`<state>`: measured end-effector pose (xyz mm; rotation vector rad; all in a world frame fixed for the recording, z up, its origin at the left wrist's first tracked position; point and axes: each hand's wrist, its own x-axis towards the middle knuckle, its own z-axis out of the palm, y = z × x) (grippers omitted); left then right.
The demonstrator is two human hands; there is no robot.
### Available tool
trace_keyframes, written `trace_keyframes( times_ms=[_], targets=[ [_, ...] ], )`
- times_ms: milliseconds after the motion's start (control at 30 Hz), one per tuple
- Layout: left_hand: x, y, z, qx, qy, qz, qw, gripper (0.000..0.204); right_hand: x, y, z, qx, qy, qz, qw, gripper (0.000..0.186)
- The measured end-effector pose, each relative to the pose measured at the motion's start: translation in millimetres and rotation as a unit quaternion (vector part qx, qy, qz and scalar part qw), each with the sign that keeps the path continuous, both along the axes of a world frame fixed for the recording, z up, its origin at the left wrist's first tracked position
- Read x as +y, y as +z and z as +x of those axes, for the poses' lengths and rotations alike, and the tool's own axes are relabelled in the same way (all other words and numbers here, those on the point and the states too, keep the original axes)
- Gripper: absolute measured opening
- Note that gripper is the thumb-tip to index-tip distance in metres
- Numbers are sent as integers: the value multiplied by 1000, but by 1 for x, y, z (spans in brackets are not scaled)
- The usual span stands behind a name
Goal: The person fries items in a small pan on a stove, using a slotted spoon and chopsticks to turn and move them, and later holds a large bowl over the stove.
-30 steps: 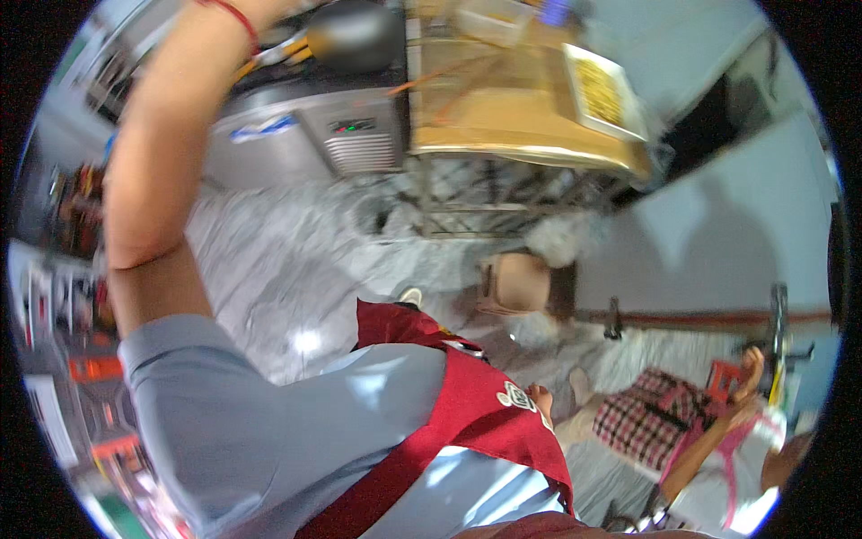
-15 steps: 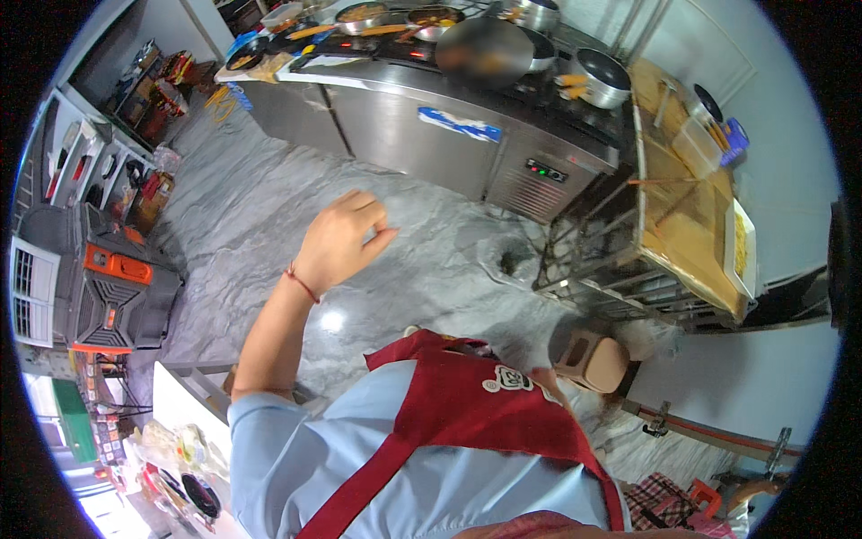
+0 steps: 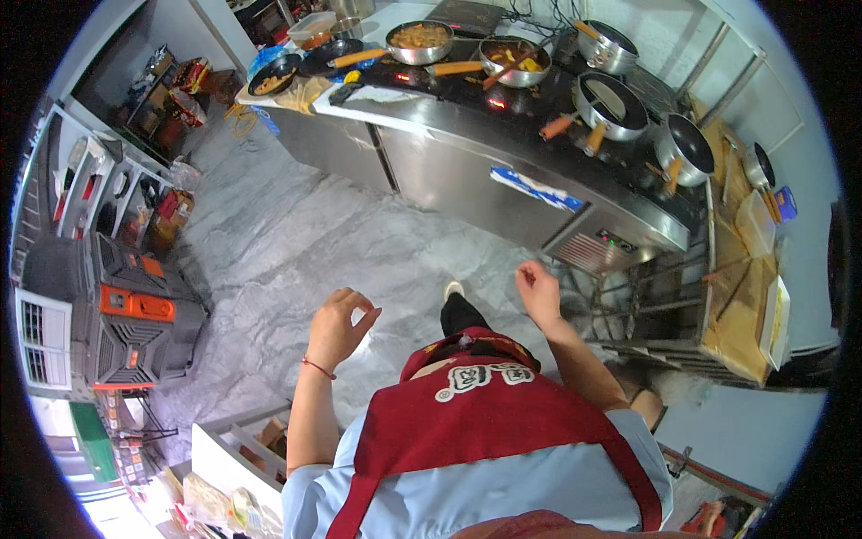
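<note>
My left hand hangs over the marble floor at lower centre, fingers loosely curved, thumb apart, holding nothing. My right hand is further right, fingers loosely bent and empty, below the front of the steel counter. Above, the black cooktop bears several pans: one with pale brown food, one with darker, yellow-flecked food, and a dark-lined pan among other pots. Wooden handles point outward from them. My red apron covers my body below my hands.
Shelving and a grey-orange boxy appliance stand left. A yellow-covered metal table runs along the right wall, with a beige stool low beside it. A white cabinet with items is at lower left. The marble floor stretches between.
The view has swung toward the counter, bringing more pans into sight. My raised left arm has come down, and my right hand now shows. The other person seen earlier is mostly out of view.
</note>
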<state>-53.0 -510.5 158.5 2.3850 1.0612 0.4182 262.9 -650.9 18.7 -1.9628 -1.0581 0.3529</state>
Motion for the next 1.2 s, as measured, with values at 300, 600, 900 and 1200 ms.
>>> trace_keyframes(
  times_ms=[300,600,900,1200],
  targets=[
    [185,30,67,-59,43,18,997,8,236,45,82,-23,-149,157,976,37],
    [368,28,186,-92,-83,68,990,10,338,58,168,-277,-225,22,934,65],
    [495,37,373,-94,-301,215,924,18,385,51,196,-359,-184,-16,915,29],
    [504,-24,471,15,-326,353,877,16,359,138,161,-329,-363,128,862,19]
  ],
)
